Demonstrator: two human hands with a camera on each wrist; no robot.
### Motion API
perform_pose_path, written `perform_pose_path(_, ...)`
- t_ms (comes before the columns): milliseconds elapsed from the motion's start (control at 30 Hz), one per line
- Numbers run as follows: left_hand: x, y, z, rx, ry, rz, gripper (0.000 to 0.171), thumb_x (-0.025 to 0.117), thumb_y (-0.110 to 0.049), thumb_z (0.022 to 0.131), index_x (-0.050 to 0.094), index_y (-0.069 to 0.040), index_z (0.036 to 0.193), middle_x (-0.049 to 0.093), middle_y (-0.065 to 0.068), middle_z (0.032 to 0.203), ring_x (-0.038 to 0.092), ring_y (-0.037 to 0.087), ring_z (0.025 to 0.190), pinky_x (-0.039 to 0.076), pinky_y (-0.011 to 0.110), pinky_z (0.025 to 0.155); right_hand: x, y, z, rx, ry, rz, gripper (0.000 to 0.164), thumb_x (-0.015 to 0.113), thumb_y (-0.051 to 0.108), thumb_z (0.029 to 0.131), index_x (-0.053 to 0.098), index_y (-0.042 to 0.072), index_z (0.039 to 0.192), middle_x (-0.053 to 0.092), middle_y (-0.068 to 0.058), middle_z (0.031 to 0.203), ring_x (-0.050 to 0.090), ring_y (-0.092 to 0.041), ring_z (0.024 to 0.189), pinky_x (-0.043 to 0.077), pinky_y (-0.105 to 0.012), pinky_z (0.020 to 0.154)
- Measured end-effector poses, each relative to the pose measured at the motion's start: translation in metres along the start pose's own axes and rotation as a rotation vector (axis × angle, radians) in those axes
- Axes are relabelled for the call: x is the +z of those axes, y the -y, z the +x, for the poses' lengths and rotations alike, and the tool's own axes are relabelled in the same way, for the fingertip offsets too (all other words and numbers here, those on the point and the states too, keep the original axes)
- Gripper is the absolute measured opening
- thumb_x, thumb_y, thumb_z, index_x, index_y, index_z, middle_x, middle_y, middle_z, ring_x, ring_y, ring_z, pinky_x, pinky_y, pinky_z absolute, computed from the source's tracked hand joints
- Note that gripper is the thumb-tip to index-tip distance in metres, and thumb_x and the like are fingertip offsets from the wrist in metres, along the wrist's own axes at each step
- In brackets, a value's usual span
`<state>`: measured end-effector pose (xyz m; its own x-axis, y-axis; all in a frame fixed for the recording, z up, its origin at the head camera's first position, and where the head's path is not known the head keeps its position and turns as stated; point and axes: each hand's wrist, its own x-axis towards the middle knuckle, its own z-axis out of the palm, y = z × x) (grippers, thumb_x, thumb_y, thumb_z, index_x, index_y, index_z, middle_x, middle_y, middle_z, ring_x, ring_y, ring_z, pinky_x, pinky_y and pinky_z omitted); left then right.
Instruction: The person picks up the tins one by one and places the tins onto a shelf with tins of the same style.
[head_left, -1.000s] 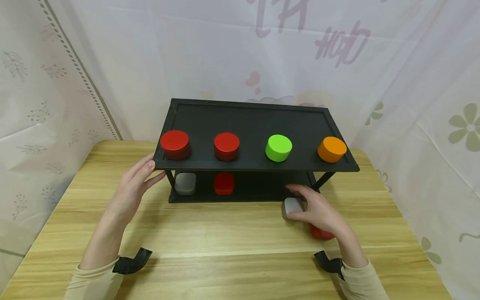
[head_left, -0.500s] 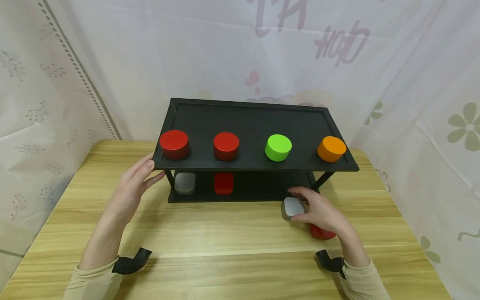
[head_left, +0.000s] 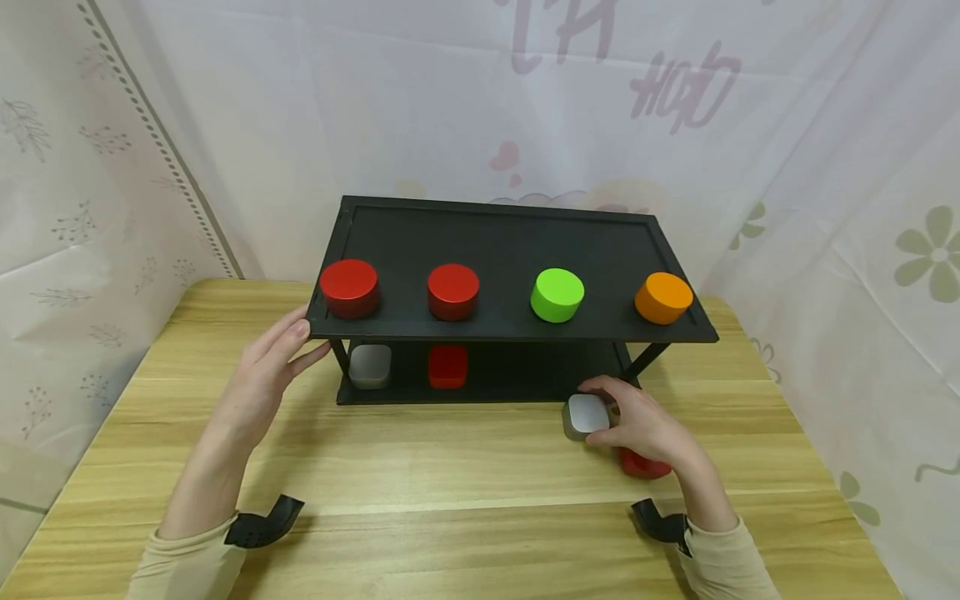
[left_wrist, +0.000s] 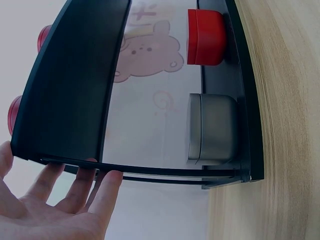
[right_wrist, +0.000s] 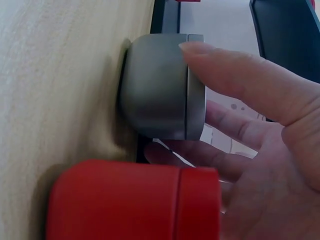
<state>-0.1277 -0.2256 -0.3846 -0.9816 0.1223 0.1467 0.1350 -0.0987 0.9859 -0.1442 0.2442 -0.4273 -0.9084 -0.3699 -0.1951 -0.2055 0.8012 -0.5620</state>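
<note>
Right hand (head_left: 637, 425) pinches the grey rounded-square metal tin (head_left: 586, 416) on the wooden counter (head_left: 465, 467), just before the black two-tier shelf's (head_left: 517, 242) lower edge; a red tin (head_left: 645, 467) lies beside the palm. Left hand (head_left: 266, 379), fingers spread, touches the shelf's upper left corner. The lower tier holds a grey tin (head_left: 371, 366) and a red square tin (head_left: 448, 367).

Top shelf: two red tins (head_left: 348, 287) (head_left: 453, 292), green tin (head_left: 557, 295), orange tin (head_left: 663, 297).
Lower shelf: grey tin (head_left: 371, 366), red square tin (head_left: 448, 367).
Backdrop: patterned curtain (head_left: 825, 167).
</note>
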Motion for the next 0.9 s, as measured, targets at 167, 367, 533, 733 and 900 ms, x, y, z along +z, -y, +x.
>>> perform_pose_path(167, -0.0007, 0.0001, 0.0, 0.007, 0.001, -0.002, 0.042, 0.04, -0.019, 0.101, 0.043, -0.005, 0.141, 0.047, -0.002, 0.14, 0.042, 0.004, 0.129, 0.046, 0.018, 0.099, 0.0011, -0.0014, 0.0005, 0.008, 0.001, -0.011, 0.061, 0.084, 0.023, 0.068, 0.054, 0.021, 0.122, 0.06, 0.0, 0.113, 0.055, -0.018, 0.096, 0.048, -0.032, 0.08)
perform_pose_path(367, -0.0005, -0.0006, -0.0004, -0.004, -0.007, 0.014, 0.042, 0.041, -0.021, 0.101, 0.043, -0.006, 0.141, 0.046, -0.002, 0.141, 0.042, 0.005, 0.129, 0.046, 0.016, 0.098, 0.0026, -0.0019, 0.0017, 0.009, 0.001, -0.025, 0.058, 0.084, 0.022, 0.068, 0.055, 0.022, 0.118, 0.061, 0.001, 0.109, 0.055, -0.018, 0.095, 0.048, -0.032, 0.079)
perform_pose_path(533, -0.0002, -0.0008, -0.0008, -0.014, -0.011, 0.02, 0.043, 0.041, -0.022, 0.101, 0.043, -0.008, 0.141, 0.046, -0.002, 0.141, 0.041, 0.005, 0.13, 0.046, 0.016, 0.098, 0.0039, -0.0019, 0.0024, 0.009, -0.003, -0.034, 0.056, 0.083, 0.022, 0.07, 0.055, 0.021, 0.118, 0.06, 0.001, 0.11, 0.055, -0.017, 0.095, 0.048, -0.031, 0.079)
perform_pose_path(733, -0.0007, -0.0005, -0.0006, 0.003, -0.001, 0.004, 0.042, 0.041, -0.021, 0.101, 0.043, -0.005, 0.141, 0.049, -0.003, 0.139, 0.043, 0.004, 0.129, 0.046, 0.018, 0.099, 0.0032, 0.0, 0.0011, 0.009, -0.025, -0.04, 0.056, 0.082, 0.023, 0.071, 0.055, 0.02, 0.119, 0.06, 0.0, 0.111, 0.054, -0.018, 0.094, 0.048, -0.032, 0.079)
perform_pose_path(900, -0.0007, -0.0002, -0.0002, 0.012, 0.003, 0.001, 0.042, 0.04, -0.021, 0.101, 0.043, -0.005, 0.14, 0.05, -0.004, 0.138, 0.045, 0.004, 0.127, 0.046, 0.018, 0.099, 0.0023, 0.0019, 0.0006, 0.003, -0.039, -0.037, 0.055, 0.082, 0.025, 0.071, 0.055, 0.021, 0.119, 0.06, 0.001, 0.111, 0.054, -0.017, 0.093, 0.047, -0.031, 0.079)
